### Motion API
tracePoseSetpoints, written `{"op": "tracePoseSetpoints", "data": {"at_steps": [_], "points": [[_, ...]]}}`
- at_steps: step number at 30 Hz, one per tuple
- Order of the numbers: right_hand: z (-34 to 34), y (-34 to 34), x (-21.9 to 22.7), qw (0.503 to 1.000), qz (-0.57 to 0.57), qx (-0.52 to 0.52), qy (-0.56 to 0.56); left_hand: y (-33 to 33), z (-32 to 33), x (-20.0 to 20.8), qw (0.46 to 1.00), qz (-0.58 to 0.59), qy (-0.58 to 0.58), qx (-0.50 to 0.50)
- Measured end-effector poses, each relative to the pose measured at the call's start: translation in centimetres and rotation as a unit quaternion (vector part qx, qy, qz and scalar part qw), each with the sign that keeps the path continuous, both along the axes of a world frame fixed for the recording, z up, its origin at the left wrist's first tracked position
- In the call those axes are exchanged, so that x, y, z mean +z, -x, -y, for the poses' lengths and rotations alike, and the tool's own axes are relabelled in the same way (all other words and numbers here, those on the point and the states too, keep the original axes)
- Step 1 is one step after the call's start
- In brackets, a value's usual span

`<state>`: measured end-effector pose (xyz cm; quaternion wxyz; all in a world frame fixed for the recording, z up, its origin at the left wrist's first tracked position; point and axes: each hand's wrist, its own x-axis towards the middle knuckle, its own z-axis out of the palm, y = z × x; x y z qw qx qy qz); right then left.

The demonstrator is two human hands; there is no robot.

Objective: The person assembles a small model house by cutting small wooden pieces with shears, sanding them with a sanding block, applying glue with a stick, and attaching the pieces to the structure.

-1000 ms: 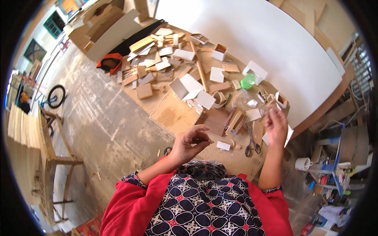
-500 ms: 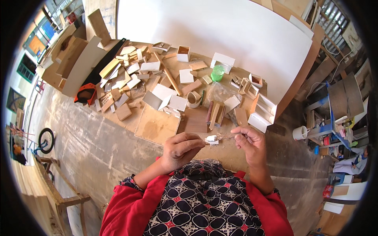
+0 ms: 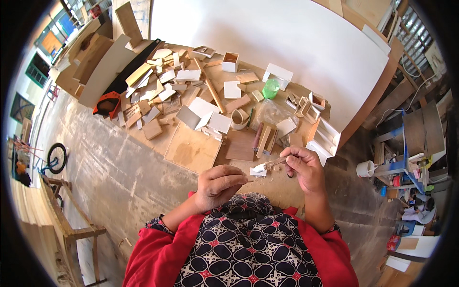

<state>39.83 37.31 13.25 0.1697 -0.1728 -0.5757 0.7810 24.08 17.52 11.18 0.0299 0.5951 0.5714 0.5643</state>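
My left hand (image 3: 221, 185) is closed in a pinch, with the tip of a small thin wooden piece (image 3: 250, 181) sticking out past its fingertips. My right hand (image 3: 306, 168) grips a thin stick-like tool (image 3: 278, 162), which points left toward a white lump (image 3: 259, 168) that looks like paste or glue. That lump lies on a small white card (image 3: 258, 173) between the two hands. Whether the tool's end touches the lump I cannot tell. Beyond my right hand lie a dark-handled tool (image 3: 257, 136) and narrow wooden strips (image 3: 267, 140).
Wood offcuts (image 3: 165, 88) heap across the low worktable, with a handsaw (image 3: 107, 104) at its left edge. A green bottle (image 3: 270, 89), a plastic bag (image 3: 272, 112), a cardboard ring (image 3: 239, 118) and a white open box (image 3: 325, 138) stand farther off. A large white panel (image 3: 267, 38) leans behind.
My left hand has drawn slightly back from the white lump with the small wooden piece. My right hand has shifted a little upward with its tool. The whole view has tilted slightly.
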Motion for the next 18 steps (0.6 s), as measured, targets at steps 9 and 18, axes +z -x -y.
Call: {"op": "tracePoseSetpoints", "data": {"at_steps": [9,18], "points": [[-0.7,1.3,0.9,0.975,-0.038,0.061,-0.21,-0.7,-0.2,-0.5,0.999,0.015,0.0,0.041],[-2.6,2.0,1.9,0.91,-0.101,0.098,-0.39,-1.0,-1.4,-0.7,0.998,-0.02,0.015,0.051]]}}
